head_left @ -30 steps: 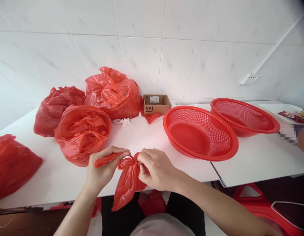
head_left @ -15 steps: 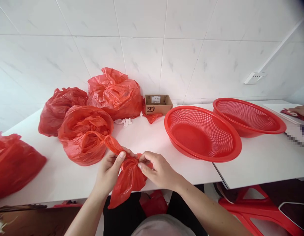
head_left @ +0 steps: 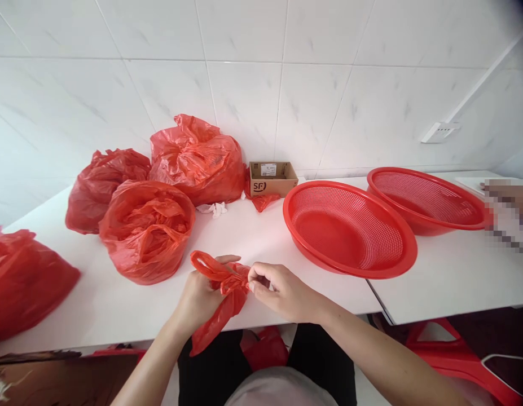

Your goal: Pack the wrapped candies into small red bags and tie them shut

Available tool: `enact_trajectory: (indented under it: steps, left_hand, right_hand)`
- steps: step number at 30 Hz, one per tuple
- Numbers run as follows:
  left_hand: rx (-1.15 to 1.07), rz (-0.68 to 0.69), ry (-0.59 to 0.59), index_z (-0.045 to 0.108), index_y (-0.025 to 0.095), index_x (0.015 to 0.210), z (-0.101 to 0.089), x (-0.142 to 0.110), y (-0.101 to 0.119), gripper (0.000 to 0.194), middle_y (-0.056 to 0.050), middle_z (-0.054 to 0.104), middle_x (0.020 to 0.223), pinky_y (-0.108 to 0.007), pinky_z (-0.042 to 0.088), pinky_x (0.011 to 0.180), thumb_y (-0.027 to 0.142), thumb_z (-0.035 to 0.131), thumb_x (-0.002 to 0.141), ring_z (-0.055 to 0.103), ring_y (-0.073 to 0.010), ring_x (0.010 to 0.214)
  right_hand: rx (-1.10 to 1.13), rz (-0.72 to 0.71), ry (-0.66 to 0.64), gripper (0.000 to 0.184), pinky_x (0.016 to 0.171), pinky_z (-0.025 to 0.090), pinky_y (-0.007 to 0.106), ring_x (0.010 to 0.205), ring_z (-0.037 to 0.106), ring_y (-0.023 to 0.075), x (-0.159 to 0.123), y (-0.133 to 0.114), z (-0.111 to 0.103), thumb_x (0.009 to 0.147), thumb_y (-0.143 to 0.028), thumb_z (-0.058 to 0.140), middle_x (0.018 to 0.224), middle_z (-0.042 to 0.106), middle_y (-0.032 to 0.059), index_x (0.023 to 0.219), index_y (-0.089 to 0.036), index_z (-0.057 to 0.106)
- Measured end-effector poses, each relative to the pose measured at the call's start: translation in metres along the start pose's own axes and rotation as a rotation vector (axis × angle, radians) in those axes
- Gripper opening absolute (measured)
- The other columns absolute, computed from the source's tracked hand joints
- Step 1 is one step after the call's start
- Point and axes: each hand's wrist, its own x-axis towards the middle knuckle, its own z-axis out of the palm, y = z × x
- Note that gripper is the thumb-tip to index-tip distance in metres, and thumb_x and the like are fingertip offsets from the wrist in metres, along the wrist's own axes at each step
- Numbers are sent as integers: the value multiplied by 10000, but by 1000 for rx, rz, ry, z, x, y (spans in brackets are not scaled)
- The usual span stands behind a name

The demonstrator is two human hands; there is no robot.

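A red plastic bag [head_left: 219, 318] hangs bunched between my hands at the table's front edge, with a loop of it sticking up to the left. My left hand [head_left: 200, 299] is closed around its gathered part. The fingertips of my right hand [head_left: 278, 287] pinch the bag's right side, where it looks twisted or knotted. Just beyond my left hand stands an open, round red bag [head_left: 146, 231] stuffed with more crumpled red plastic. Right of my hands lies a red perforated basket [head_left: 350, 228] with nothing in it.
Full red bags [head_left: 197, 160] stand along the tiled wall, and another bag [head_left: 28, 287] sits at the far left. A small cardboard box [head_left: 273, 179] is at the back. A second red basket [head_left: 430, 200] stands at right, near another person's hand. A red stool [head_left: 460, 355] is below.
The loop of the bag has come away from the stuffed round bag and now stands above my left hand. My left hand has turned, and both hands have shifted slightly right.
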Motion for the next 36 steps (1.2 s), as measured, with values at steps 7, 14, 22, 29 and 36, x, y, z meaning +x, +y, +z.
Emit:
enact_trajectory:
  steps: [7,14,22,29,36]
  left_hand:
    - [-351,-93,-147,628,235,1259,1,-8,15,436,-75,644,1287,-393,445,1034,454,598,884,584,-272,1184]
    - [-566,-200,-18,700,275,1177,-2,-7,32,402,-47,502,1446,-394,363,1118,488,440,958,425,-282,1357]
    - [-807,-266,52,751,195,942,3,-5,34,374,-100,602,1331,-395,433,1040,478,507,927,517,-299,1259]
    - [-852,-290,76,725,191,810,7,-4,32,364,-68,709,1005,-353,462,947,482,533,915,610,-249,1073]
    - [-832,-180,166,651,196,616,2,4,38,393,-19,614,643,-290,421,943,483,601,879,611,-209,1010]
  right_hand:
    - [-5,-154,325,69,766,445,290,837,561,151,4,17,13,929,-219,487,888,590,20,876,-204,527]
    - [323,-233,320,189,929,481,332,1065,627,172,10,23,40,937,-290,562,1131,663,64,1097,-231,481]
    - [174,-323,507,118,856,506,334,921,664,190,13,19,64,923,-277,546,976,703,67,1015,-212,582]
    - [216,-285,348,88,848,493,301,901,665,165,9,10,52,870,-219,592,951,719,22,952,-222,625]
    - [366,-187,307,35,633,449,250,625,568,117,2,7,58,851,-226,603,714,639,-16,863,-195,593]
